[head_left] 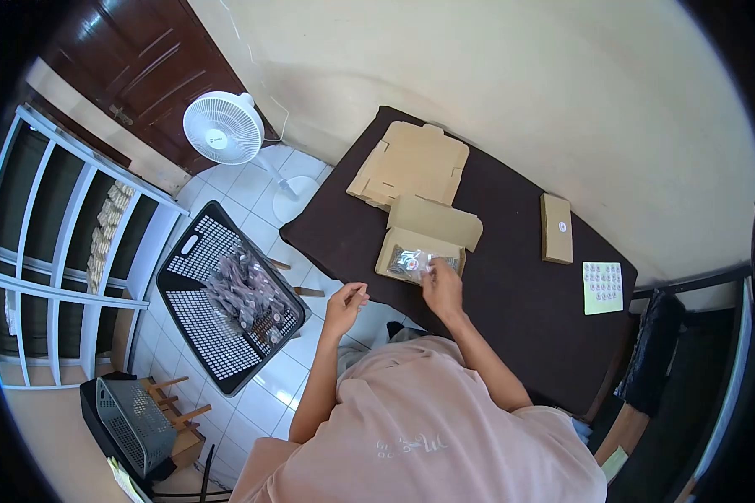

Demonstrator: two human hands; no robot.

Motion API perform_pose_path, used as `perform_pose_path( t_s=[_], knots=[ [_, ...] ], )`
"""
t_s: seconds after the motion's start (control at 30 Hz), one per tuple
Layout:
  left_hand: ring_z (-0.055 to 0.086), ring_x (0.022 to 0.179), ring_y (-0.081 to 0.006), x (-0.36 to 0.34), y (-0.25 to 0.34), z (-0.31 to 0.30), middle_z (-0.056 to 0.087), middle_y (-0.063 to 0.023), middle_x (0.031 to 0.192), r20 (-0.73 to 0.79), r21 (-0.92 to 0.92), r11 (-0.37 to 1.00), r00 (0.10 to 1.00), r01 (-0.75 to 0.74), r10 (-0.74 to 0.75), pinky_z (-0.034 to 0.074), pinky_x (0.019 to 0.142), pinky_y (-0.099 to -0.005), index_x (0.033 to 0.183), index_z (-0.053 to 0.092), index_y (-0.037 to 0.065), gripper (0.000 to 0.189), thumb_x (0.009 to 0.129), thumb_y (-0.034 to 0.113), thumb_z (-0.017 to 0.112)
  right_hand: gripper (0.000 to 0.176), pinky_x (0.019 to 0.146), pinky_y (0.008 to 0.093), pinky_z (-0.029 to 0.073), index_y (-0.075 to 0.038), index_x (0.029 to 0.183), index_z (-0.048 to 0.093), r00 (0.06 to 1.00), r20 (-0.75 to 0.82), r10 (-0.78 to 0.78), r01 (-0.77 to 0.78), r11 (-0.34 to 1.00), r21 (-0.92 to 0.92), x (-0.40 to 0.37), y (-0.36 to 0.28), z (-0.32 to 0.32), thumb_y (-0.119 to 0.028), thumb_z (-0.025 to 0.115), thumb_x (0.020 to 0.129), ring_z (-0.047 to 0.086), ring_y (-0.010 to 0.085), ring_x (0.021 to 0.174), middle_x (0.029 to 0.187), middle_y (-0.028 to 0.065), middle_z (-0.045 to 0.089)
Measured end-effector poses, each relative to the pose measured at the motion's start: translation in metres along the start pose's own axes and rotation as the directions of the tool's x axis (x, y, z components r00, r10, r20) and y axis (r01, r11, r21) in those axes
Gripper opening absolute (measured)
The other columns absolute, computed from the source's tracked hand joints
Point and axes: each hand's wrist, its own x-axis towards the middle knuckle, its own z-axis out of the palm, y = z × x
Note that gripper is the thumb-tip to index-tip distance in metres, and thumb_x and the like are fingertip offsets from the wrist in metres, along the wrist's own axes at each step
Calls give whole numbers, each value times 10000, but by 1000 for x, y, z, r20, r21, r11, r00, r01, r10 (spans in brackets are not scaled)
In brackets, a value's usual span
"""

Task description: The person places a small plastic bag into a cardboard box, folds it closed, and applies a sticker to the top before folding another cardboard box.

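Note:
My right hand [443, 292] reaches over the front edge of an open cardboard box [424, 220], its fingers closed at the edge of a clear plastic packet [411, 263]. The packet has a small round label and lies in the box among dark contents that I cannot make out. The box's lid stands raised at the back. My left hand [344, 310] hangs left of the box by the table's edge, fingers curled together, with nothing visible in them.
Flattened cardboard boxes [415, 162] lie behind on the dark table [512, 310]. A closed box [556, 228] and a sticker sheet [602, 287] are at right. On my left is a black basket [205, 331] of plastic packets [245, 289]; beyond stands a white fan [224, 128].

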Motion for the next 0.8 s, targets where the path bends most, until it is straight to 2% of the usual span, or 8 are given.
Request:
perform_pose_path(
  t_s=[0.03,0.17,0.3,0.4,0.5,0.6,0.73,0.8],
  knots=[
    [674,892,-165,3,2,4,699,-106,994,15,11,1000,1000,-15,15,531,753,-293,1185,616,40,303,987,264,565,197,806,487,502,5,969,608,957,-48,-286,287,958,4,1,0,6,-156,648,863,612,440,876,934,237,654],
    [668,878,-152,19,13,22,698,-92,983,80,22,999,996,-33,31,526,739,-280,1177,618,37,295,990,259,563,229,828,486,498,15,938,669,930,272,-247,272,960,-59,11,8,48,-199,644,861,613,430,903,927,249,649],
    [661,864,-140,40,31,24,696,-81,978,104,31,991,987,-129,125,520,726,-264,1167,622,40,270,994,235,552,245,802,477,513,4,929,683,894,386,-228,220,973,65,34,10,51,-227,649,858,649,408,889,898,250,669],
    [660,862,-135,61,30,13,697,-78,980,47,13,989,988,-146,145,519,721,-258,1161,626,46,247,990,206,548,220,755,462,524,-16,883,680,996,65,59,-66,991,116,48,20,20,-232,670,842,676,371,864,870,234,683],
    [660,823,-129,79,39,4,699,-77,987,-45,-1,994,993,-105,105,517,683,-260,1155,631,55,237,972,185,554,232,725,461,521,-29,909,615,888,-309,340,-293,937,189,65,63,-11,-193,733,794,666,351,772,833,183,668],
    [650,729,-126,105,41,6,703,-93,1013,-71,69,997,997,-24,29,498,592,-267,1187,613,45,300,945,222,599,469,495,360,551,-21,1113,479,766,-236,598,-540,798,270,74,87,-30,-194,772,791,645,259,656,885,138,633],
    [643,657,-143,163,10,39,698,-148,1063,-162,243,956,964,-167,209,506,580,-280,1280,530,-7,453,901,208,655,414,404,333,532,-19,1193,457,690,84,719,-648,561,515,79,90,-21,-173,689,887,607,166,507,900,134,643],
    [673,763,-194,164,24,54,708,-150,1043,-140,206,976,985,-74,104,518,699,-318,1311,499,7,494,893,215,660,270,417,324,548,-28,1076,540,690,81,719,-650,567,507,79,88,-12,-129,683,871,608,163,527,828,116,626]
  ],
)
